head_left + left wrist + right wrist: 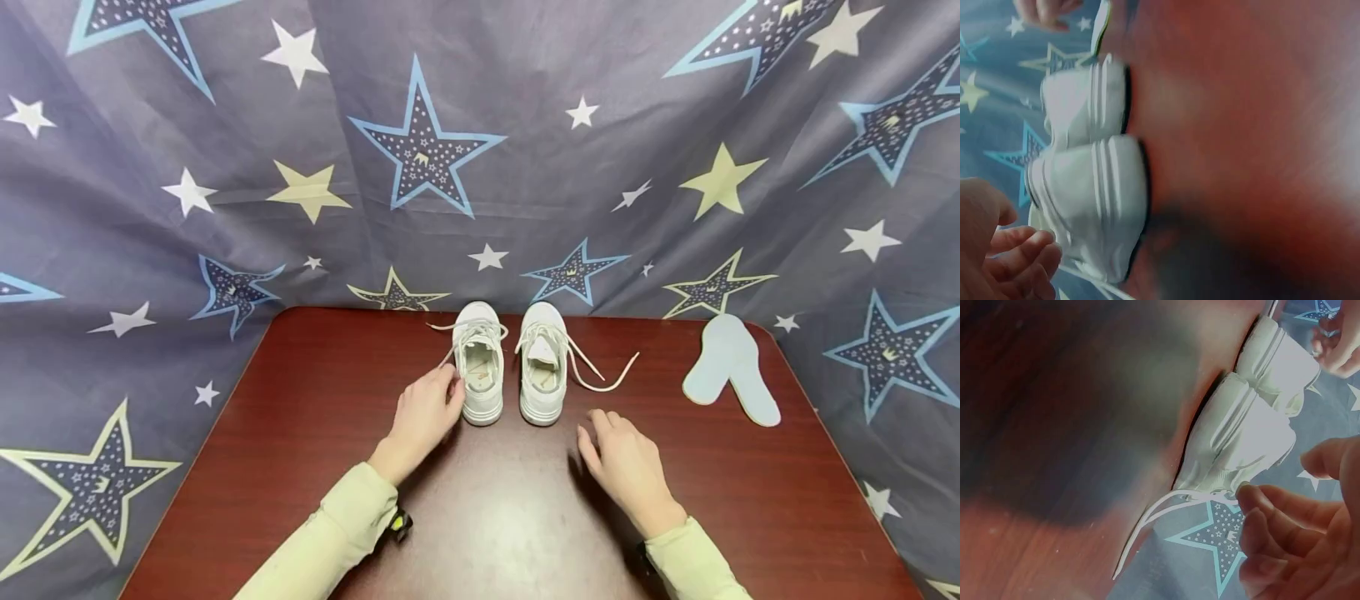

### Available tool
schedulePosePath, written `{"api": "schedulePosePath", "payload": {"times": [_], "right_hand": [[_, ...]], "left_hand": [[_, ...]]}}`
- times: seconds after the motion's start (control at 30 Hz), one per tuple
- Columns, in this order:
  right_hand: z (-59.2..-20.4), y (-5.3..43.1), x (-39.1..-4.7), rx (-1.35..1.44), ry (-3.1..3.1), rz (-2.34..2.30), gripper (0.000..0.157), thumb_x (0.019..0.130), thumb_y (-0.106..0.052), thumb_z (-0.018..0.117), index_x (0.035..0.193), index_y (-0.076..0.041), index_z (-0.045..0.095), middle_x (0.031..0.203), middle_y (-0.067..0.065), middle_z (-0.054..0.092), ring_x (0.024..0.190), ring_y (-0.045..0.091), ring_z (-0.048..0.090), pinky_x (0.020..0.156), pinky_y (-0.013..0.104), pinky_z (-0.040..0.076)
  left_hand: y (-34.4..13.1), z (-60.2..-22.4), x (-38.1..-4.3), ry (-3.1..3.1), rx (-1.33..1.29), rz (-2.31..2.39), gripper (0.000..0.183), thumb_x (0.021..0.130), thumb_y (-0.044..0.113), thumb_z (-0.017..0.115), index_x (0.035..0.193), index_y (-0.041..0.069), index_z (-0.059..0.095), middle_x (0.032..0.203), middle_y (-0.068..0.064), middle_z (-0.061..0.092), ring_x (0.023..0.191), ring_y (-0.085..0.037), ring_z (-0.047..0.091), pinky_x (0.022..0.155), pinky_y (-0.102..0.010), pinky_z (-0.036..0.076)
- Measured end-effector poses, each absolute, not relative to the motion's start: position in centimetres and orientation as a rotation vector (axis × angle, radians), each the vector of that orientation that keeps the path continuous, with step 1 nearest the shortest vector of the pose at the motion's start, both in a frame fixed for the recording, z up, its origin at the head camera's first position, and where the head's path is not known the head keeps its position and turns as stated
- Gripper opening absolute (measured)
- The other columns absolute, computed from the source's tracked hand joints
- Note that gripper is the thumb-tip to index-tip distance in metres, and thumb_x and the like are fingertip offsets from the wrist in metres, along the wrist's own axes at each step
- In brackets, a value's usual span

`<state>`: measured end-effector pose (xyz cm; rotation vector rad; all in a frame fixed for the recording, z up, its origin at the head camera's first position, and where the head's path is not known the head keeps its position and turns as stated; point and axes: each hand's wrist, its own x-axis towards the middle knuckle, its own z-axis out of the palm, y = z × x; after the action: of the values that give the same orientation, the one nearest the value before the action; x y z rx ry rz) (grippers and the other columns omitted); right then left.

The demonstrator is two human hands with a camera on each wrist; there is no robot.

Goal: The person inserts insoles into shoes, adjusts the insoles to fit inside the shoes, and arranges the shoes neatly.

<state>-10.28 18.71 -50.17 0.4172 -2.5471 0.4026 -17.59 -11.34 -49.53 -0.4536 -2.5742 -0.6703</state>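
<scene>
Two white lace-up sneakers stand side by side, toes toward the back: the left sneaker (483, 404) and the right sneaker (542, 404). My left hand (429, 408) is beside the left sneaker's heel, fingertips close to its side, with a loose lace end near them. In the left wrist view, its fingers (1019, 253) bend loosely, the thumb apart from them. On the other side, my right hand (628, 462) hovers over the table to the right of the right sneaker's heel, fingers relaxed and holding nothing. A white shoelace (618, 379) trails from the right sneaker across the table.
Two pale insoles (723, 354) overlap in a V at the table's back right corner. The reddish-brown table (322, 375) reaches back to a grey curtain (525, 200) printed with stars, which also hangs along both sides.
</scene>
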Motion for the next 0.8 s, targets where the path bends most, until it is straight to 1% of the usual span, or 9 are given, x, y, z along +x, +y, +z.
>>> {"api": "schedulePosePath", "payload": {"times": [0.1,0.23,0.4,0.53,0.6,0.67,0.8], "right_hand": [[-50.2,18.6,-10.2,0.414,-2.562,0.388,0.020,0.089,-0.018,0.072,0.100,-0.001,0.068,0.079,0.011,0.065,0.067,0.036,0.065,0.050,0.049,0.051],[-50.3,18.4,-10.0,0.409,-2.591,0.374,0.020,0.090,-0.019,0.073,0.101,-0.002,0.069,0.081,0.010,0.066,0.069,0.035,0.066,0.053,0.048,0.053],[-50.4,18.5,-9.6,0.407,-2.607,0.359,0.021,0.089,-0.019,0.074,0.101,-0.002,0.070,0.081,0.010,0.067,0.070,0.034,0.066,0.055,0.047,0.054],[-50.5,18.6,-9.4,0.421,-2.610,0.345,0.022,0.088,-0.019,0.075,0.100,-0.001,0.069,0.081,0.010,0.067,0.070,0.032,0.066,0.056,0.046,0.054],[-50.5,18.7,-9.3,0.425,-2.611,0.337,0.022,0.088,-0.019,0.076,0.099,-0.001,0.069,0.079,0.010,0.066,0.069,0.032,0.065,0.056,0.045,0.053],[-50.5,18.7,-9.3,0.425,-2.615,0.326,0.021,0.087,-0.020,0.076,0.096,-0.002,0.068,0.077,0.009,0.064,0.068,0.032,0.064,0.056,0.045,0.053],[-50.4,18.9,-9.2,0.430,-2.627,0.310,0.021,0.087,-0.021,0.077,0.091,-0.004,0.065,0.072,0.007,0.060,0.065,0.032,0.062,0.055,0.045,0.051]], "left_hand": [[-11.3,-49.1,-19.5,-2.578,-0.405,-0.737,0.007,0.094,0.014,0.064,0.089,0.010,0.061,0.072,-0.002,0.058,0.063,-0.033,0.062,0.055,-0.050,0.049],[-11.2,-48.7,-21.7,-2.576,-0.376,-0.795,0.003,0.094,0.012,0.063,0.092,0.009,0.064,0.074,-0.002,0.060,0.064,-0.031,0.062,0.056,-0.049,0.050],[-10.9,-48.5,-23.9,-2.591,-0.348,-0.851,0.006,0.095,0.012,0.063,0.097,0.006,0.064,0.077,-0.007,0.063,0.069,-0.034,0.065,0.064,-0.052,0.053],[-10.9,-48.4,-25.3,-2.690,-0.276,-0.920,0.013,0.096,0.019,0.066,0.098,0.006,0.065,0.078,-0.008,0.066,0.074,-0.037,0.066,0.072,-0.054,0.054],[-11.0,-48.3,-25.9,-2.763,-0.233,-0.961,0.015,0.095,0.023,0.066,0.094,0.007,0.065,0.078,-0.006,0.067,0.075,-0.035,0.066,0.073,-0.051,0.054],[-11.2,-48.1,-26.4,-2.830,-0.207,-1.024,0.016,0.094,0.024,0.067,0.090,0.008,0.067,0.077,-0.005,0.068,0.075,-0.033,0.067,0.072,-0.045,0.053],[-11.8,-47.9,-27.3,-2.910,-0.199,-1.184,0.016,0.094,0.021,0.066,0.088,0.007,0.066,0.071,-0.004,0.069,0.069,-0.028,0.072,0.062,-0.031,0.050]]}}
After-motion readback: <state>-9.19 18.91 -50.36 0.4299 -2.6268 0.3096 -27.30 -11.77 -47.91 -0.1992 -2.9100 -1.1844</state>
